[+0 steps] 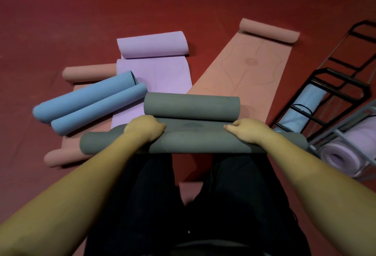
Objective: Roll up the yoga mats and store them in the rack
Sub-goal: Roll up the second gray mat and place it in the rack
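Note:
A grey yoga mat (193, 144) lies across the floor in front of my knees, curled into a roll at its near end and another roll (192, 106) at its far end, with a short flat strip between. My left hand (145, 128) grips the near roll left of centre, fingers curled over its top. My right hand (245, 131) grips the same roll right of centre. A black metal rack (329, 97) stands at the right, holding a rolled light blue mat (305, 109) and a rolled lilac mat (343, 157).
A blue mat (89, 105) curled from both ends lies at the left. A lilac mat (154, 72) and a salmon mat (244, 66) lie partly unrolled beyond the grey one. More salmon rolls (87, 72) sit at the left on the red floor (61, 21).

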`<action>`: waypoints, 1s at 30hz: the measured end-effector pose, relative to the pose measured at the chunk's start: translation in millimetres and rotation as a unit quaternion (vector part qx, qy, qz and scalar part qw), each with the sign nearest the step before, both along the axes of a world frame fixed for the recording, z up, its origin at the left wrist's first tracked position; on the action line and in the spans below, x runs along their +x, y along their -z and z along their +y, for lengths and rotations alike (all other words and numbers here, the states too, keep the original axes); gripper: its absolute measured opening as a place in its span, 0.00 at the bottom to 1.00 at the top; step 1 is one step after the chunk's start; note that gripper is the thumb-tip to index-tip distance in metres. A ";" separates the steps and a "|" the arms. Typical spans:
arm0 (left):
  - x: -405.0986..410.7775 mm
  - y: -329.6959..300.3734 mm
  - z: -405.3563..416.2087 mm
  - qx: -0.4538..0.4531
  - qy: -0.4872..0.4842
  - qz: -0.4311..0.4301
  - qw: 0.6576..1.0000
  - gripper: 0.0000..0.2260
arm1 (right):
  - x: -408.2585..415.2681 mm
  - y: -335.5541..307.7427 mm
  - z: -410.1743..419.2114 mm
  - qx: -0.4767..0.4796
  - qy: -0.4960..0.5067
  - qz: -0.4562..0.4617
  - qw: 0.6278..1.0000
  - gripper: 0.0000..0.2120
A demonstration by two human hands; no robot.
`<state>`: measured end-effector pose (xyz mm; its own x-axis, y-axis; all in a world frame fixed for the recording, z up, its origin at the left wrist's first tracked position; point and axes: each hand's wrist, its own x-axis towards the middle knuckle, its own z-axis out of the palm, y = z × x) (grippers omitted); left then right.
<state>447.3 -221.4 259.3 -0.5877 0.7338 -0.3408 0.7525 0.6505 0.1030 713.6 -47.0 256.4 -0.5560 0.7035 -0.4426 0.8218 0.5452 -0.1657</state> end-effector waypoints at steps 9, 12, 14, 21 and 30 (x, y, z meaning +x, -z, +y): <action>23.3 9.7 -21.2 0.205 0.050 0.143 0.967 0.25 | -19.0 5.3 25.3 -0.105 0.042 -0.042 0.993 0.34; 28.5 25.8 -35.8 0.202 0.071 0.168 0.962 0.26 | -23.5 9.7 31.2 -0.109 0.036 -0.052 0.992 0.31; 28.4 32.4 -39.6 0.198 0.082 0.169 0.962 0.26 | -25.8 13.4 32.2 -0.098 0.023 -0.048 0.994 0.29; 20.0 26.9 -22.4 0.158 0.098 0.171 0.968 0.31 | -14.5 11.5 15.2 0.083 0.010 0.092 0.992 0.24; -5.1 14.2 14.4 0.026 0.066 0.060 0.996 0.32 | 13.0 35.3 -22.1 0.277 -0.036 0.158 0.947 0.27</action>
<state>442.2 -207.1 245.1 -0.5194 0.8220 -0.2335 0.8398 0.5416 0.0386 726.7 -69.1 221.1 -0.6551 0.7339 0.1796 0.7358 0.6737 -0.0691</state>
